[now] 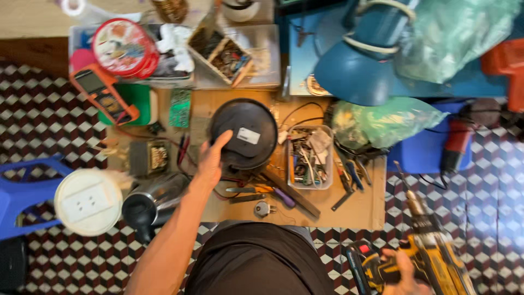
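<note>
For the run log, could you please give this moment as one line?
left hand: on black round base | right hand: holds yellow drill | base on cardboard

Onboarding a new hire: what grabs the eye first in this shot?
The left hand rests on the round black plastic appliance base mid-workboard. At bottom right, the right hand grips a yellow-and-black power drill. A big blue dome lamp shade looms at top, above the clear plastic tub of small parts.

A low wooden board [360, 210] lies on a checkered maroon-and-white tiled floor [38, 109], a blue plastic stool [24, 191] off its left edge.
</note>
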A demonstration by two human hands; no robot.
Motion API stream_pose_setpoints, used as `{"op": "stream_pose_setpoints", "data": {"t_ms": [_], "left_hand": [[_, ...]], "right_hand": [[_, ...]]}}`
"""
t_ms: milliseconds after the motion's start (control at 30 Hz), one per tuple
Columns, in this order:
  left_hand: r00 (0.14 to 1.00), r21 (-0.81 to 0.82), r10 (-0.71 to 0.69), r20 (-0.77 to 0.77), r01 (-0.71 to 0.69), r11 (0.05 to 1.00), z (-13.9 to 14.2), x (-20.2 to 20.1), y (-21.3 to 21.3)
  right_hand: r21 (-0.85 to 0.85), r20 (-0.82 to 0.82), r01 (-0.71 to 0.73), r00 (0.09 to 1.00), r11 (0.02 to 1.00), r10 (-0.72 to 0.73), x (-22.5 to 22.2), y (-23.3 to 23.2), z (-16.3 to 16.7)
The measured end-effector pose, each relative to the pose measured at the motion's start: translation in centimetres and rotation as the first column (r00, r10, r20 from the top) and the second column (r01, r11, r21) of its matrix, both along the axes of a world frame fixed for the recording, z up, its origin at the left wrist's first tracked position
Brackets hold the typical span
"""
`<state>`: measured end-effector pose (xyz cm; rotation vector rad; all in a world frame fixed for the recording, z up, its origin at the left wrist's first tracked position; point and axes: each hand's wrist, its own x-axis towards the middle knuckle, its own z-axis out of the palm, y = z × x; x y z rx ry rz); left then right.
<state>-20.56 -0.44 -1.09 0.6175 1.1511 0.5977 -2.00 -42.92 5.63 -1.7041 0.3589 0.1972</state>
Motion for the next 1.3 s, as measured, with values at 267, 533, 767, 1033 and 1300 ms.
{"op": "stream_pose_setpoints", "data": {"t_ms": [267,533,767,1033,1300], "left_hand": [[0.996,0.141,-0.027,-0.09,0.04,0.989,0.3,1.5,-1.7],[0.995,0.143,-0.099,-0.032,0.102,0.984,1.0,1.7,-2.1],[0.98,0.148,-0.13,0.151,0.107,0.983,2.2,1.6,-2.4],[0.971,0.275,-0.136,0.194,0.08,0.958,2.2,1.7,-2.7],[0.983,0.309,-0.183,0.022,0.168,0.936,2.0,1.6,-2.8]], "right_hand": [[0.149,0.01,-0.418,0.907,0.896,0.422,-0.5,9.5,8.1],[0.011,0.002,-0.639,0.769,0.769,0.639,-1.4,18.0,11.7],[-0.311,-0.124,-0.794,0.579,0.522,0.806,-0.7,20.6,12.0],[-0.332,-0.182,-0.808,0.561,0.486,0.808,-0.4,21.5,10.6],[-0.394,-0.372,-0.843,0.511,0.366,0.775,0.9,23.6,12.4]]}}
